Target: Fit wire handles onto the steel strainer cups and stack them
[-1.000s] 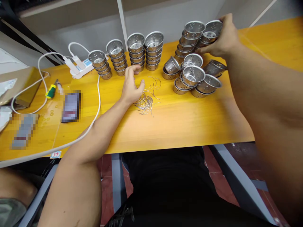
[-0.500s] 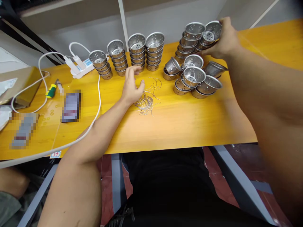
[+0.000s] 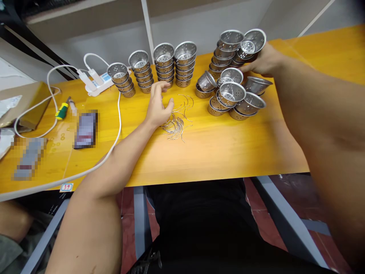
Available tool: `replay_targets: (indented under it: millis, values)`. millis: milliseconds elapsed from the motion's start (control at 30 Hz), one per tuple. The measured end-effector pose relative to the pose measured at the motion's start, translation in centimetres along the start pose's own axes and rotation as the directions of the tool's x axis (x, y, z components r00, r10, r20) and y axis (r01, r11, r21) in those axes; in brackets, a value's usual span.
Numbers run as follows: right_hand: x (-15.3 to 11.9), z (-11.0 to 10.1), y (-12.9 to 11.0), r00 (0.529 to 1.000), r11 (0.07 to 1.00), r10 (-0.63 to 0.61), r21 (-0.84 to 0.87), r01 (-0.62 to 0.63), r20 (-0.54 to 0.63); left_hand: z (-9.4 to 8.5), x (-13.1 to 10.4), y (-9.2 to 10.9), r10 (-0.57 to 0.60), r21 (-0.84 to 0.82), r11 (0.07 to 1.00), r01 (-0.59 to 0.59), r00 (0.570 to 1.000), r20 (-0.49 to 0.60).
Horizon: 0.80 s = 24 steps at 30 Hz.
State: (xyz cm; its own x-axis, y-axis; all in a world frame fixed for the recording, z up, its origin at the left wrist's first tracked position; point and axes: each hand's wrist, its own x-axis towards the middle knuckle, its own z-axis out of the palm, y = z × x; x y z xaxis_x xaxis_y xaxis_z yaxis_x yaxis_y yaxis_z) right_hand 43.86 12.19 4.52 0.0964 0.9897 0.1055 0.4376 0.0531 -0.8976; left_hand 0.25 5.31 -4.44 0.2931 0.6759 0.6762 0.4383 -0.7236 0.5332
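Note:
Just left of a pile of thin curved metal wires (image 3: 174, 127), my left hand (image 3: 159, 105) hovers with fingers apart and nothing in it. At the right, my right hand (image 3: 264, 62) is wrapped round the lower side of a tilted stack of perforated metal cups (image 3: 255, 40); its fingertips are partly hidden. That stack leans beside an upright cup stack (image 3: 231, 40). In front of my right hand are several loose and nested cups (image 3: 232, 93), some tipped. Behind my left hand, more cup stacks (image 3: 164, 55) stand upright.
A white power strip (image 3: 99, 83) with a long white cable lies at the left. Near it are a green-yellow screwdriver (image 3: 62, 111), a blurred phone (image 3: 85, 130), another blurred device (image 3: 30, 158) and a cardboard box (image 3: 31, 104). A person's leg (image 3: 13, 220) shows at lower left.
My right hand has moved slightly down, and the tilted cup stack sits a little lower and nearer the upright stack. My left hand has hardly moved.

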Motion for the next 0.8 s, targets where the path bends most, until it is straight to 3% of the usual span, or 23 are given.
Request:
replay_targets:
  millis: [67, 233, 667, 800]
  values:
    - [0.0, 0.4, 0.1, 1.000, 0.999, -0.005, 0.037, 0.005, 0.015, -0.1, 0.0, 0.0, -0.006, 0.000, 1.000, 0.006, 1.000, 0.006]
    - [-0.1, 0.8, 0.3, 0.991, 0.998, 0.051, 0.034, -0.048, -0.122, -0.2, 0.2, -0.1, 0.028, 0.000, 1.000, -0.028, 0.999, 0.017]
    - [-0.2, 0.5, 1.9, 0.995, 0.991, -0.030, 0.124, 0.041, -0.091, -0.1, 0.1, -0.6, 0.011, -0.002, 1.000, -0.011, 1.000, 0.028]
    - [-0.2, 1.0, 1.3, 0.995, 0.995, 0.011, 0.102, -0.001, -0.101, -0.2, 0.1, -0.9, 0.003, -0.010, 1.000, -0.003, 0.999, 0.046]
